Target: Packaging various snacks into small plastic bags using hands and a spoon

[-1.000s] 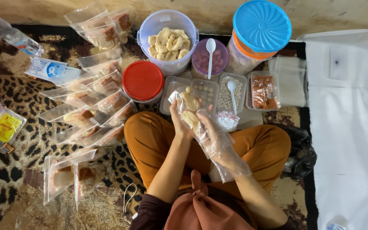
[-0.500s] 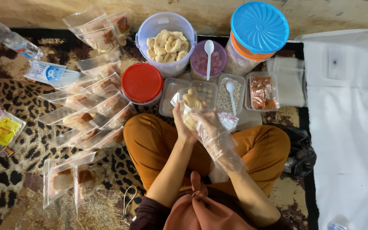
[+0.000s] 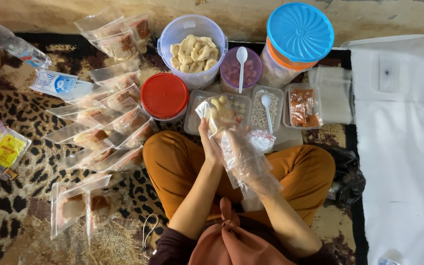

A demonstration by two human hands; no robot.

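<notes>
1. A leopard-print rug (image 3: 6, 196) covers the floor below a bare wall, with a white cloth (image 3: 403, 147) spread along the right side
2. The person sits cross-legged in orange trousers (image 3: 172, 162), and both hands meet just above the knees
3. The left hand (image 3: 208, 140) is bare; its fingers are clenched around a small clear bag (image 3: 219, 114) holding pale yellow snack pieces, raised just in front of the trays
4. The right hand (image 3: 239, 149) wears a loose clear plastic glove; its fingers sit at the bag's lower side, touching it, but whether they grip it cannot be told
5. Three tall tubs stand at the back: one open tub (image 3: 192, 44) full of pale snack pieces, one with a blue lid (image 3: 300, 32), and a lower one with a red lid (image 3: 165, 95)
6. A purple cup (image 3: 241, 68) between the tubs carries one white spoon
7. Three shallow clear trays lie before the knees; the middle tray (image 3: 263, 105) holds small white pellets and a second white spoon, the right tray (image 3: 303, 105) holds orange-red sachets
8. Many filled clear packets (image 3: 104, 122) lie overlapping in a row on the left, too layered to count
9. One water bottle (image 3: 13, 44) lies at the upper left
</notes>
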